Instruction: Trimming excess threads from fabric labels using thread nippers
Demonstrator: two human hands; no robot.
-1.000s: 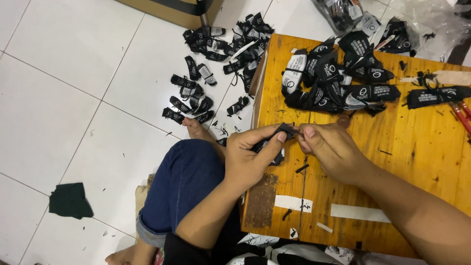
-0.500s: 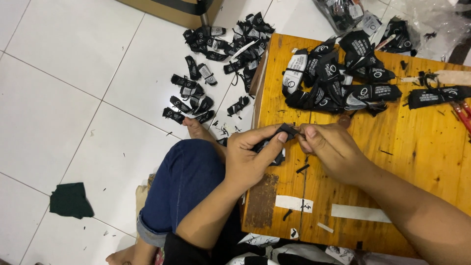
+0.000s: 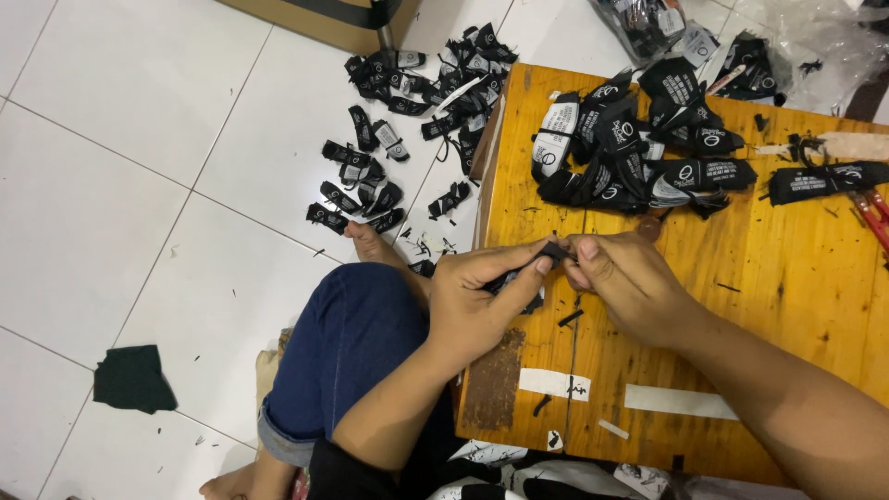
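Left of the low yellow wooden table (image 3: 796, 306), a dark green fabric scrap (image 3: 134, 378) lies on the white tiled floor (image 3: 111, 167). Nearer the table's left edge, a scattered heap of folded black woven labels (image 3: 398, 120) covers the tiles; judging by their spread, these look finished. Just over that edge, the left hand (image 3: 477, 301) is closed, thumb and forefinger pinching 1 small black fabric label (image 3: 553, 252). The right hand (image 3: 630, 282), also closed, pinches the same label's other end, so the piece sits between both hands above the tabletop. Beyond the hands, at the table's far side, a pile of larger black printed tags (image 3: 639, 139) waits, seemingly unprocessed. Red-handled scissors (image 3: 870, 213) lie at the right edge.
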